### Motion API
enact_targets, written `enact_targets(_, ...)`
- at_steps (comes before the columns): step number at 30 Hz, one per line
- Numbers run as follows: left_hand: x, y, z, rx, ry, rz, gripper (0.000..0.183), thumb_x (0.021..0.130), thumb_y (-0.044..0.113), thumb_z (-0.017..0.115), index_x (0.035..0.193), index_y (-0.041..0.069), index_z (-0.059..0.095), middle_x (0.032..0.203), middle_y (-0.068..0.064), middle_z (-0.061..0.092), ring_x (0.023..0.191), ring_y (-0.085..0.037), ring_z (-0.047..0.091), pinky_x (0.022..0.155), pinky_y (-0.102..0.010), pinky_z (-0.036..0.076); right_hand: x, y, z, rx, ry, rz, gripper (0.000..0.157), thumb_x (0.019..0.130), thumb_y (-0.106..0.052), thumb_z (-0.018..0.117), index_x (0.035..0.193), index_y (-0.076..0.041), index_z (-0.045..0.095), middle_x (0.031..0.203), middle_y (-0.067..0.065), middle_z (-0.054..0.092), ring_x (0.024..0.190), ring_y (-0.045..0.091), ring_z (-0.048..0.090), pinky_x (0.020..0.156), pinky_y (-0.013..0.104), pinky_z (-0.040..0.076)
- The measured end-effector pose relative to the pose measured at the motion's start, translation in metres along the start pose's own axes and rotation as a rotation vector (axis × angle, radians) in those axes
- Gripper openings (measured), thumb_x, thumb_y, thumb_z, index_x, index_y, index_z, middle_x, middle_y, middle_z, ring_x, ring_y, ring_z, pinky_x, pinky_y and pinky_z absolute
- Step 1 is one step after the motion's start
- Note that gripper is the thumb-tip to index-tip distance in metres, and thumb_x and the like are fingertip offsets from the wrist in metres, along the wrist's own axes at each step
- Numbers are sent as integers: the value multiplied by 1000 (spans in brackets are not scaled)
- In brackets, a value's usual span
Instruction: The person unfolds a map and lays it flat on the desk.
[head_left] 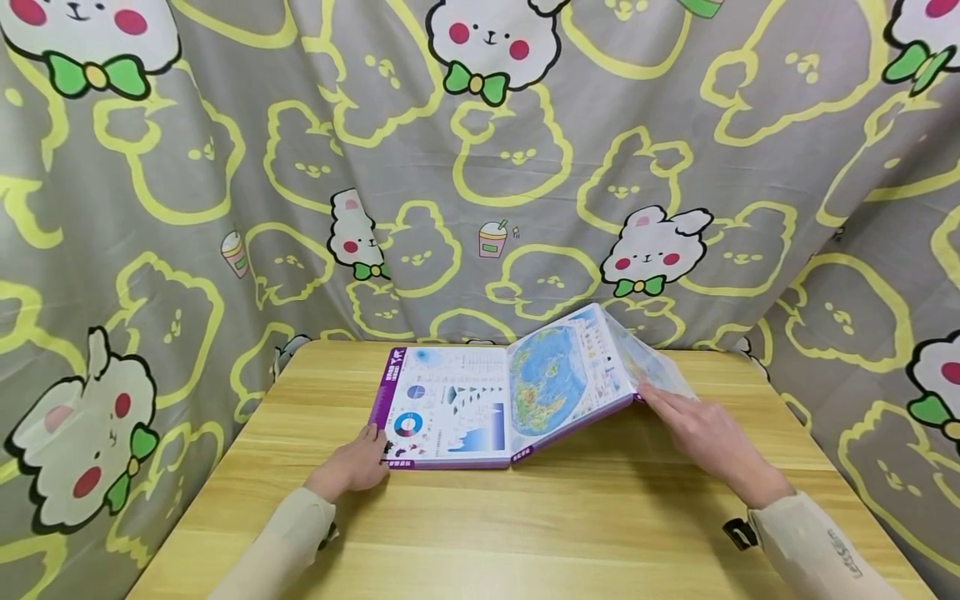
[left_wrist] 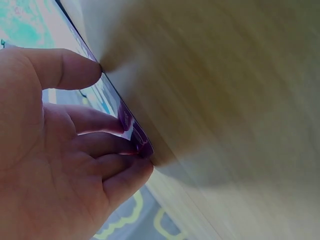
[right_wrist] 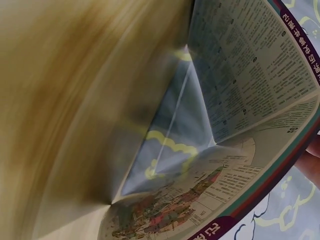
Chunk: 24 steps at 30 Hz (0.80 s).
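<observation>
A folding paper map (head_left: 551,375) with purple borders lies on the table. Its left panel, printed with charts, is flat, while the world-map panel slopes up to a raised fold. My left hand (head_left: 358,460) rests at the near left corner; the thumb and fingertips of that hand (left_wrist: 75,145) touch its edges in the left wrist view. At the raised right part, my right hand (head_left: 697,429) holds the near edge near the fold. From the right wrist, the underside (right_wrist: 250,75) shows text and a coloured map, with a bit of the hand (right_wrist: 311,160) behind it.
The wooden table (head_left: 480,533) reaches under both forearms. Behind and at both sides hangs a grey curtain (head_left: 525,225) with bear and rabbit prints, close to the table's back edge. A dark strap (head_left: 741,533) sits at the right cuff.
</observation>
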<state>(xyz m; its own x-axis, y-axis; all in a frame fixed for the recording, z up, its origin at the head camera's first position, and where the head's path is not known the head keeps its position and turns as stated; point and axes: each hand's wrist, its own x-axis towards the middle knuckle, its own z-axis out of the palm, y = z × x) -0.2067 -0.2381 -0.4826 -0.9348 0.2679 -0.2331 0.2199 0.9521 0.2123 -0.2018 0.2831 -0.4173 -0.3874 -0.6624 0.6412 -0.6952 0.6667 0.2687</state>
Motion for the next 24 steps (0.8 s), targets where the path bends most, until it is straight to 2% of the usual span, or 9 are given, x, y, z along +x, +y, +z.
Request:
enact_targets(4, 0, -3, -1, 1, 11, 7, 62, 91, 17, 52, 136, -21, 30, 143, -40, 20, 134, -49, 20, 108, -55, 23, -5, -1, 3, 2, -14, 1, 52, 106, -22, 17, 122, 2, 60, 114, 17, 65, 86, 33, 66, 47, 43, 50)
enact_targets(17, -1, -13, -5, -29, 23, -8, 62, 91, 14, 51, 135, -22, 28, 143, -41, 18, 134, -51, 19, 108, -57, 21, -20, -5, 17, 20, -54, 3, 54, 105, -26, 17, 119, 1, 62, 113, 17, 65, 82, 32, 66, 55, 44, 53)
enact_targets(24, 0, -19, -5, -44, 15, -12, 61, 92, 14, 49, 136, -22, 27, 143, -42, 16, 134, -52, 17, 109, -57, 20, -28, -5, 22, 46, -69, -18, 53, 104, -24, 17, 119, 1, 62, 113, 17, 65, 86, 32, 66, 54, 39, 53)
